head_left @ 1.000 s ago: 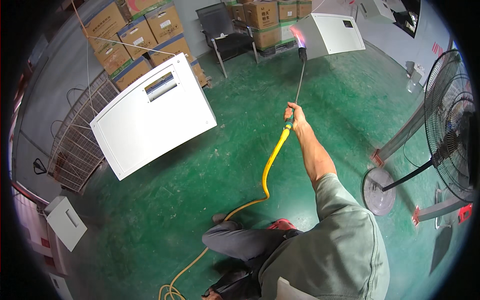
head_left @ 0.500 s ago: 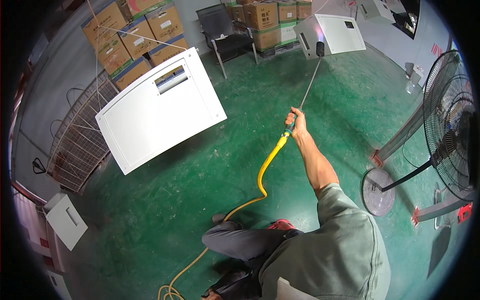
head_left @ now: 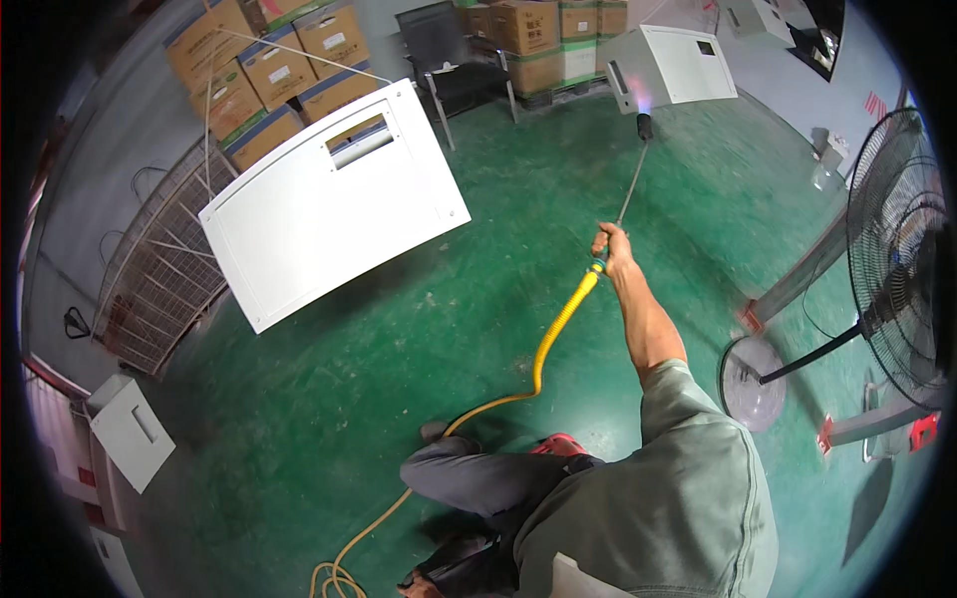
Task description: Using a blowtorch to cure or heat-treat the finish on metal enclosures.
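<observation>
Grip of right hand (head_left: 614, 245) is closed on near end of gas torch (head_left: 633, 181); torch points far right, flame (head_left: 641, 98) lit, overlapping white metal box (head_left: 688, 68) in view, contact unclear. Yellow hose (head_left: 556, 329) trails from torch to green floor (head_left: 379, 399). Larger white metal panel (head_left: 329, 224) hangs left. Left hand (head_left: 423, 588) at near edge, can't tell its grip.

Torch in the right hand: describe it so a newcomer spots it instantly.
Across the green floor, follow the yellow hose up to the right hand. Beyond that hand, the torch stretches thin and straight to a dark nozzle. It alone bears a pinkish-blue flame, unlike the nearby white box.
</observation>
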Demonstrator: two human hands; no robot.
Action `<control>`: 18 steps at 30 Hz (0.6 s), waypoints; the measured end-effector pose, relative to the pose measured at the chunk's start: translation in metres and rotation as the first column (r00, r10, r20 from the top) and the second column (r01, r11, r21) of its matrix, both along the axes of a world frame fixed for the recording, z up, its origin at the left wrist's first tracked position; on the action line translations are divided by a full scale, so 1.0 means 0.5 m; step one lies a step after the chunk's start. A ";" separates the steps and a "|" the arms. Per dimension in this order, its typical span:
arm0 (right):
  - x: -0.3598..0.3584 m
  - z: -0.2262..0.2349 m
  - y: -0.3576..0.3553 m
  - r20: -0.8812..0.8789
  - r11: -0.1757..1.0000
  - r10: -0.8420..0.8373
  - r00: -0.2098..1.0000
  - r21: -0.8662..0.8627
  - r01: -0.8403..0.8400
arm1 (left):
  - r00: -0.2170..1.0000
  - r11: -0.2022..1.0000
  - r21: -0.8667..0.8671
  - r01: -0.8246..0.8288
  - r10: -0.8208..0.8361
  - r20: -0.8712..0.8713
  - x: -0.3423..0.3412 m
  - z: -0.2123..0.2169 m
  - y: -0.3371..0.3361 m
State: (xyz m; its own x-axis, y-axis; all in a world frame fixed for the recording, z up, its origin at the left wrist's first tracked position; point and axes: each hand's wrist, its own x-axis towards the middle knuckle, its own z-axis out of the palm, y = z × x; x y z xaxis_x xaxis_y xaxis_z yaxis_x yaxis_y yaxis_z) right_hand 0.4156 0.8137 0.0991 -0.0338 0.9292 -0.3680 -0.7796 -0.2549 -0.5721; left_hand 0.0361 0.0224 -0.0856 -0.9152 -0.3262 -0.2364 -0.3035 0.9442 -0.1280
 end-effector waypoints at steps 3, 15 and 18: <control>-0.007 -0.012 -0.046 0.201 1.000 0.025 0.979 -0.017 -0.022 | 1.000 0.993 0.118 -0.014 0.013 0.011 0.005 0.030 0.028; 0.128 -0.086 -0.440 0.893 0.956 -0.066 0.445 0.185 -0.229 | 0.978 0.941 0.279 -0.192 0.207 -0.027 0.020 0.051 0.013; 0.127 -0.086 -0.502 0.935 0.921 -0.101 0.341 0.217 -0.323 | 0.972 0.933 0.282 -0.224 0.237 -0.011 -0.001 0.055 0.008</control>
State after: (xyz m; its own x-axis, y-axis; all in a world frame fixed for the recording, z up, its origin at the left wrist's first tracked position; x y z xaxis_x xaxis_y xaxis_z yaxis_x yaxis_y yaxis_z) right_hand 0.4794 0.5627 0.0562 0.0134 0.9977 0.0670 0.3221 0.0591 -0.9449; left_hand 0.0359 0.0265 -0.0583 -0.8343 -0.4566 -0.3089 -0.5162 0.8438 0.1469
